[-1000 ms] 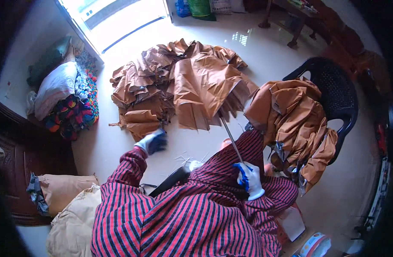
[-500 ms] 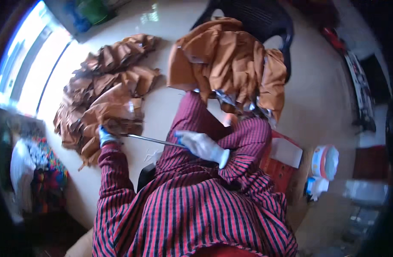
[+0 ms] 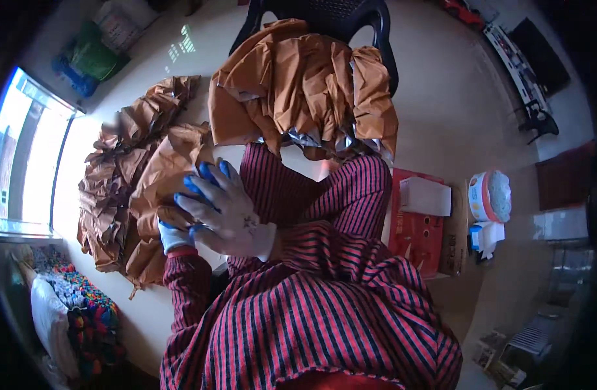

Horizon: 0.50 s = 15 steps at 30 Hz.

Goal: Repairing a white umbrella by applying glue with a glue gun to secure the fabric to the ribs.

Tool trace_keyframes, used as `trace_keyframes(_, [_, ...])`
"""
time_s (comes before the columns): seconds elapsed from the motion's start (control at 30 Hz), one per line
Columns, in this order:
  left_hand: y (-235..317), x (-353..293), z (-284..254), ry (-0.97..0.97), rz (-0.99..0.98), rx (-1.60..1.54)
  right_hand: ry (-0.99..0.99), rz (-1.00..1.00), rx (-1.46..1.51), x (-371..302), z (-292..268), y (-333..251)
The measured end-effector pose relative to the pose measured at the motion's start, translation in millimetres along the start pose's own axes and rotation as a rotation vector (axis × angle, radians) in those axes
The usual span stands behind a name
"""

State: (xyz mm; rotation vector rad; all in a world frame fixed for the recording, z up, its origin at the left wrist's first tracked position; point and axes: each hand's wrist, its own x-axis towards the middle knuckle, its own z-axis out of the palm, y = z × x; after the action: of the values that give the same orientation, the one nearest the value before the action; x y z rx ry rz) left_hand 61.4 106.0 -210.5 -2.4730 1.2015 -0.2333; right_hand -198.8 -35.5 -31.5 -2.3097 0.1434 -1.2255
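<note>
My right hand [image 3: 224, 211], in a white glove with blue fingertips, reaches across to the left with its fingers stretched and spread. Behind it my left hand [image 3: 173, 238], gloved alike, is partly covered; its fingers seem curled against a creased brown piece [image 3: 159, 175], paper or cloth, and what they grip is hidden. That piece lies over a pile of similar crumpled brown pieces [image 3: 106, 224] on the floor to my left. More brown pieces [image 3: 305, 81] with a silvery underside are heaped before my knees, on a dark plastic chair [image 3: 324, 12]. No metal rod shows now.
Right of my legs stand a red box [image 3: 415, 234] with a white block on it, and a white-and-orange tub [image 3: 490, 196]. A multicoloured woven bundle [image 3: 93, 302] lies at lower left. Green bags [image 3: 93, 52] sit far left, by a bright doorway [image 3: 41, 156].
My right hand has swung left from my lap to my left hand, and its fingers have spread. The metal rod between the hands has gone from sight. The whole view has shifted.
</note>
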Motion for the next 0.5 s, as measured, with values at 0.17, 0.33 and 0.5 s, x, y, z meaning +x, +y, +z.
trace_keyframes(0.17, [36, -33, -37, 0.537, 0.142, 0.15, -0.122, -0.002, -0.037, -29, 60, 5])
trace_keyframes(0.33, [82, -55, -76, 0.796, -0.281, 0.811, -0.257, 0.022, 0.242, -31, 58, -12])
trace_keyframes(0.5, [108, -37, -144, 0.72, -0.293, 0.288, 0.112, 0.154, 0.184, -46, 19, 38])
